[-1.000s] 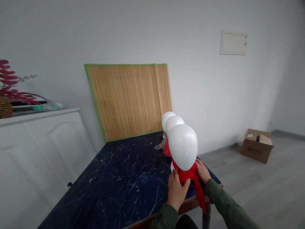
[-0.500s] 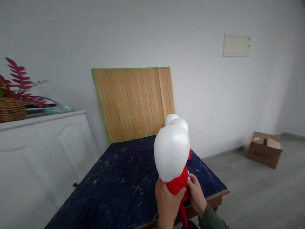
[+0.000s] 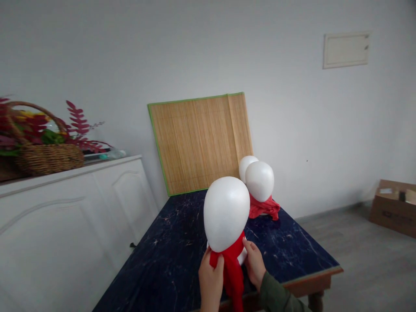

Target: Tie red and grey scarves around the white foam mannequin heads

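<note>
A smooth white head form (image 3: 226, 212) stands upright near the front edge of the dark blue marbled table (image 3: 182, 238). Red cloth (image 3: 232, 271) is wrapped around its neck, with a length hanging down in front. My left hand (image 3: 211, 273) grips the cloth at the left of the neck, thumb in front. At the right side, my right hand (image 3: 255, 263) pinches the cloth's edge by the white base. Farther back are two more white head forms, the nearer one (image 3: 260, 181) with a red cloth (image 3: 264, 208) around its base, the other (image 3: 247, 167) partly hidden behind it.
A bamboo mat (image 3: 201, 143) with green edging leans on the wall at the table's far end. White cabinets (image 3: 123, 203) stand at the left, bearing a wicker basket (image 3: 50, 159) of artificial flowers. A cardboard box (image 3: 393, 212) sits on the floor at right.
The view has turned left, bringing the basket into sight. The red cloth now hangs in front of the neck, and my hands have moved a little apart at its sides.
</note>
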### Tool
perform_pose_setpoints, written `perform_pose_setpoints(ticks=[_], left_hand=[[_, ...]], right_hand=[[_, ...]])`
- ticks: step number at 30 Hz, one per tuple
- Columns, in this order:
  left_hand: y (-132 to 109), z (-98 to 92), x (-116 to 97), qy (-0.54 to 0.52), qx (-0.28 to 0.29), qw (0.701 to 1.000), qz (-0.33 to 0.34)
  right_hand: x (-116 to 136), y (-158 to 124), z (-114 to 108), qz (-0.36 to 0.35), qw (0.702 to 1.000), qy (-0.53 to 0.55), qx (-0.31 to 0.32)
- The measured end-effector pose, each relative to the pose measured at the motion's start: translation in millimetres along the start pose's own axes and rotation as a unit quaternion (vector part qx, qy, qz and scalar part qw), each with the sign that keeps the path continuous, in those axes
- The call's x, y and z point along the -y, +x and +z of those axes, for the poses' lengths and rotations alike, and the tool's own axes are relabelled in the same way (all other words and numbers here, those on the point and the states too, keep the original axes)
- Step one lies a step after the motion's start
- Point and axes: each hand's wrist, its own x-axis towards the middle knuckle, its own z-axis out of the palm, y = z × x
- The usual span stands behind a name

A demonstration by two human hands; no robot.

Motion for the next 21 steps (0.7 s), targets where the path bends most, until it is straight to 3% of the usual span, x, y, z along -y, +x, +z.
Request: perform_pose_setpoints(ticks=[3,6,10,21], left_hand=[[9.9,-11.5,12.3,-0.153,0.036,0.983,-0.09],[25.2,-24.6,22.0,-0.229,-0.01,0.964,-0.133],[46.0,-37.9,29.2,-0.235,-0.052,0.96,-0.141],[79.5,-50.2,33.8,-0.169,-0.028,0.981,-0.089]], right_hand=[[1.0,15.5,-3.4,-0.022,0.999,-0.032,-0.015],[3.1,32.0,-5.5,-0.037,0.996,-0.064,-0.04],[0.9,46.9,-5.7,-0.041,0.995,-0.072,-0.047],[6.2,51.7,-12.4,-0.011,0.999,-0.014,-0.033]])
